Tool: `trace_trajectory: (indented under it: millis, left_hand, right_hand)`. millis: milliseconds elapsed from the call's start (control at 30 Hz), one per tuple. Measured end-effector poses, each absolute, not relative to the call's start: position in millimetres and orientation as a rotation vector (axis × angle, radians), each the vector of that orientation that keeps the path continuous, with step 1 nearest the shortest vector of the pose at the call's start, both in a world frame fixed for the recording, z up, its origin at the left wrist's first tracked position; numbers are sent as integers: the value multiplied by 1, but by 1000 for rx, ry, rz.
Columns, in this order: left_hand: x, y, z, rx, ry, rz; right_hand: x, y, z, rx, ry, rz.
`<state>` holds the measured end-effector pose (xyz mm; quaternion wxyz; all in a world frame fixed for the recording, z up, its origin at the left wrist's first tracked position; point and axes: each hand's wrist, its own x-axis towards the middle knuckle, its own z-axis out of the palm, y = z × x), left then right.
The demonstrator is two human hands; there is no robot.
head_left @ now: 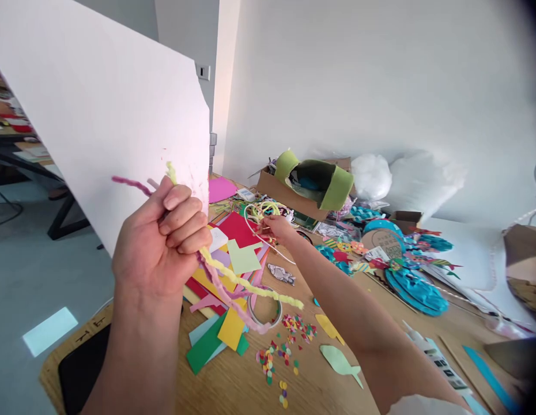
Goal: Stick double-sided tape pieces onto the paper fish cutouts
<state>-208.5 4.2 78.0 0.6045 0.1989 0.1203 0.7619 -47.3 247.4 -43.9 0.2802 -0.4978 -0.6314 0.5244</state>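
My left hand (pixel 166 236) is closed in a fist around several fuzzy pipe cleaners in yellow (pixel 255 288), pink (pixel 225 291) and purple. Their long ends hang down to the right over the table, and short ends stick out above the thumb. My right hand (pixel 277 226) reaches far across the table to a tangle of yellow and white cords (pixel 270 208). Its fingers look bent together there; what they grip, if anything, is too small to make out. A loop of white cord (pixel 279 252) runs beside that hand.
A white board (pixel 108 109) stands upright at left. Coloured paper sheets (pixel 210 343), a tape roll (pixel 264 308), confetti dots (pixel 272 357) and paper fish (pixel 339 360) lie on the table. Behind are a cardboard box (pixel 289 196) with green felt (pixel 337 187) and bags of white stuffing (pixel 423 178).
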Motion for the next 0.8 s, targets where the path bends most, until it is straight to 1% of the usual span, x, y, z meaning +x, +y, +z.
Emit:
trace_trajectory:
  millis: [167,333,433,633,800]
  left_hand:
    - [-209,4,78,464,287,1759]
    - [-212,4,77,489,281,1757]
    - [-214,5,77,496,281,1769]
    - [-211,8,78,529,281,1752]
    - [-208,7,78,550,288,1744]
  right_hand:
    - [-53,240,-49,-1441,-1838,1474]
    - [-60,244,-45,-1441,-2037,1318]
    - [-50,251,-42,-1546,-2202,1154]
    - [-18,248,-54,-1955,-2525,656]
    - [-2,237,-57,-2036,-2698,360]
